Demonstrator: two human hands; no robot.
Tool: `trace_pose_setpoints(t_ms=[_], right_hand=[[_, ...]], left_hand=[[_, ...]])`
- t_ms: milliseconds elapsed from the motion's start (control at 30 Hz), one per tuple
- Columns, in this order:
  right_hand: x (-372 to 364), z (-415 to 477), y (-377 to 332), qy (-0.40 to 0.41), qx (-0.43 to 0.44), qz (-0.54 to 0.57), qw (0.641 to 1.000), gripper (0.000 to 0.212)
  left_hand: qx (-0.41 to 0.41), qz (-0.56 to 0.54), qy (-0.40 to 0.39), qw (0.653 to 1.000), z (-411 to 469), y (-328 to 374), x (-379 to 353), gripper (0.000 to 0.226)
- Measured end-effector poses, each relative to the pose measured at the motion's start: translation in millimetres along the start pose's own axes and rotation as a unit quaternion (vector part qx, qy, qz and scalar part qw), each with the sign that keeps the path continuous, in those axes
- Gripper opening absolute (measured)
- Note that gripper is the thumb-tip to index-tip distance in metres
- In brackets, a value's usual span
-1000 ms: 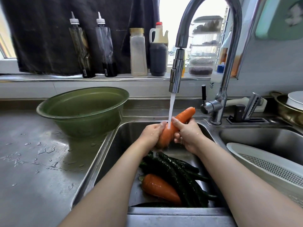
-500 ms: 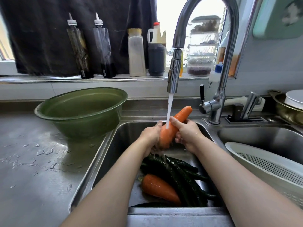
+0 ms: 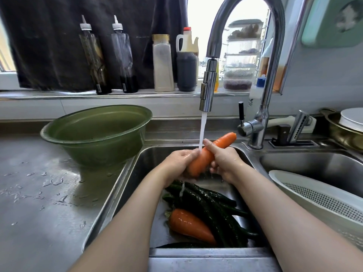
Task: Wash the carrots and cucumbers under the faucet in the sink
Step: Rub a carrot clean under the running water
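Observation:
Water runs from the chrome faucet [image 3: 209,89] onto an orange carrot [image 3: 204,158] held tilted over the left sink basin [image 3: 137,179]. My left hand [image 3: 179,163] cups the carrot's lower end. My right hand [image 3: 224,163] grips its middle, thumb on top. The carrot's far end sticks out up and to the right. On the basin floor lie a second carrot [image 3: 188,225] and several dark green cucumbers [image 3: 214,209], wet and partly hidden under my arms.
A green bowl [image 3: 98,132] stands on the wet steel counter at the left. A white colander [image 3: 322,201] leans in the right basin. Bottles [image 3: 125,55] line the window ledge behind. A metal pot with a white lid [image 3: 347,126] sits at the far right.
Both hands keep holding the carrot under the stream. The hands have shifted slightly along it; the carrot stays tilted the same way.

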State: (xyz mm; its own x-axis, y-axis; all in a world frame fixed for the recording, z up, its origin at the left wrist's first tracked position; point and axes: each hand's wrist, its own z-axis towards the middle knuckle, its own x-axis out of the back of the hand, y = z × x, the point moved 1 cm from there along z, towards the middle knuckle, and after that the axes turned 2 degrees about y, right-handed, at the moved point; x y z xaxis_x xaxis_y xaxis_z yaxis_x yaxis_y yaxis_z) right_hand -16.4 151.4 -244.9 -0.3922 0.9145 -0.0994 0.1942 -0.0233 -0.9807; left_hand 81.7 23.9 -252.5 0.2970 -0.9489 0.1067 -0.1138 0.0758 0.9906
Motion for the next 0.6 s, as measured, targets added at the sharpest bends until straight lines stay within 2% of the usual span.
trace_pose_setpoints(t_ms=[100,167,233,300,367,400,433,467,567,600], right_hand=[[1,1,2,0.022,-0.005,-0.024,0.999,0.047],[4,3,1,0.037,-0.013,-0.022,0.999,0.047],[5,4,0,0.045,-0.015,-0.014,0.999,0.046],[3,2,0,0.036,-0.015,-0.005,0.999,0.044],[-1,-1,-1,0.021,-0.006,0.011,1.000,0.040],[-2,-3,-3,0.020,0.002,0.017,1.000,0.038],[-2,-4,-4,0.023,0.009,0.019,1.000,0.037],[-2,-5,-5,0.030,0.013,0.015,0.999,0.037],[2,-5,-3,0.049,0.008,-0.013,0.999,0.039],[3,-5,-2,0.052,0.004,-0.020,0.998,0.040]], left_hand=[[0.014,-0.053,-0.117,0.992,-2,-7,11,0.040],[-0.004,-0.057,-0.116,0.992,-1,-5,10,0.042],[-0.041,-0.002,-0.050,0.998,-1,1,1,0.027],[-0.076,0.093,0.048,0.992,1,6,-9,0.016],[-0.098,0.160,0.155,0.970,4,9,-15,0.034],[-0.099,0.178,0.182,0.962,5,11,-16,0.037],[-0.095,0.167,0.175,0.966,6,12,-14,0.036],[-0.091,0.142,0.132,0.977,4,12,-13,0.032],[-0.075,0.086,-0.052,0.992,-5,10,-5,0.029],[-0.077,0.081,-0.079,0.991,-4,6,-3,0.033]])
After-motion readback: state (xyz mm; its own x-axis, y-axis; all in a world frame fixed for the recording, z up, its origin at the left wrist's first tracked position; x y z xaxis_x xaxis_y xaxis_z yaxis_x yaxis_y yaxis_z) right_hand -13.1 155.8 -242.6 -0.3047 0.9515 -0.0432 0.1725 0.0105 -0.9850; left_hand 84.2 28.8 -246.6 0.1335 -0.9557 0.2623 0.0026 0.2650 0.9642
